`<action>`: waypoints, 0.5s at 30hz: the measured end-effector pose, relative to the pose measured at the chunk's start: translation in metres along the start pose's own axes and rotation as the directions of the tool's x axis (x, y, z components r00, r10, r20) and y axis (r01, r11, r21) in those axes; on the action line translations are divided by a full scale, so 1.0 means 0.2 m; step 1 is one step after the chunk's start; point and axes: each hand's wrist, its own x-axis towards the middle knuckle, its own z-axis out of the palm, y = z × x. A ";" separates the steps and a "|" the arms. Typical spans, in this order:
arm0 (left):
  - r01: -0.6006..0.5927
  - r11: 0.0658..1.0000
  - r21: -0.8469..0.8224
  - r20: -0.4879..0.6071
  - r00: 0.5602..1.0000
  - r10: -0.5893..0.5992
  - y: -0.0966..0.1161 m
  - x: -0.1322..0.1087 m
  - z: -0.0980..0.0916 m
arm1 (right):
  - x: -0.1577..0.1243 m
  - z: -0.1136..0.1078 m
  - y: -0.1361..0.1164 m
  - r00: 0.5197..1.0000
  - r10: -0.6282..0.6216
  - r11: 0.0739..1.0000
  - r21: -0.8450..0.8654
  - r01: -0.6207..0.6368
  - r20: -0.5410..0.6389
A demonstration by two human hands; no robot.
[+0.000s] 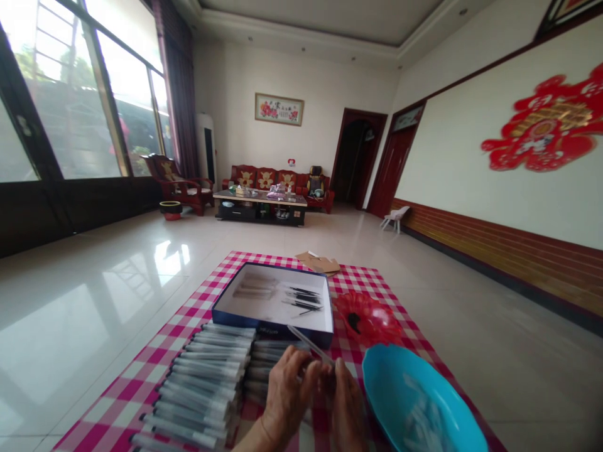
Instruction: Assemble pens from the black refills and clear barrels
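Observation:
A pale translucent pen (308, 341) slants between my two hands, its free end pointing up and left over the box's near edge. My left hand (291, 384) is closed with fingers pinched round the pen. My right hand (346, 398), slightly blurred, closes on the pen's lower end, which the fingers hide. Left of my hands lies a big stack of translucent pens (202, 373) with dark ends. Just beyond my hands stands a shallow blue-rimmed box (264, 273), holding thin black refills (304, 296) and clear tubes (254, 285).
A turquoise bowl (386, 376) with small whitish clear pieces stands at the right. Behind it is a red petal-shaped bowl (372, 314) with small dark pieces. Flat brown cardboard (320, 262) lies at the far edge of the checked tablecloth (136, 370).

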 end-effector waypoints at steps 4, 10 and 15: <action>0.370 0.868 -0.331 0.051 0.926 -0.375 -0.04 0.06 0.00 | 0.00 0.00 0.03 0.999 -0.016 0.999 -0.036 0.014 -0.048; 0.440 0.627 -0.642 0.127 0.868 -0.480 -0.04 0.09 0.00 | -0.01 0.02 0.05 0.984 -0.016 0.999 -0.036 0.022 0.175; 0.412 0.423 -0.807 0.164 0.844 -0.510 0.00 0.11 -0.04 | -0.01 0.04 0.03 0.975 -0.051 0.998 0.041 0.043 0.217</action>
